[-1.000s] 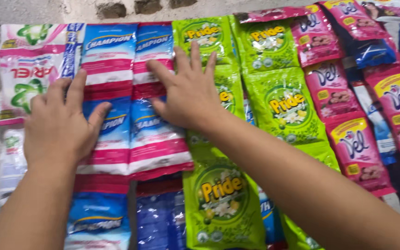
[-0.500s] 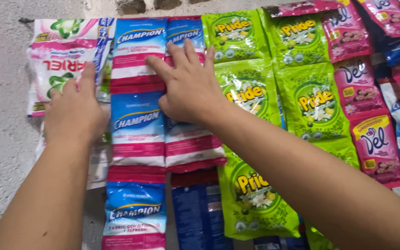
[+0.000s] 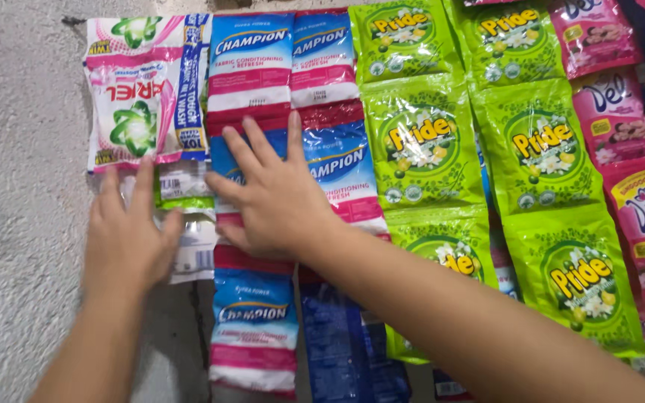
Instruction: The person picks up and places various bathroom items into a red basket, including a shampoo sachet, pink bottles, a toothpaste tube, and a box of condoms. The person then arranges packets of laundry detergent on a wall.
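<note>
left hand [image 3: 130, 237] flat, fingers spread, gripping nothing, pressing small pale plastic sachets [image 3: 188, 224] on grey concrete [image 3: 16, 186]. right hand [image 3: 266, 195] open, palm down on blue-and-pink foil detergent sachets [image 3: 251, 82]; green sachets [image 3: 419, 142] beyond, right.

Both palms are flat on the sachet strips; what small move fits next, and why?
Probably slide the left hand rightward, nudging the pale sachets under it toward the blue-and-pink strip. That strip is pinned by the right hand, and bare grey surface shows beside the loose pale sachets, which sit crooked below the pink-and-white packet.
</note>
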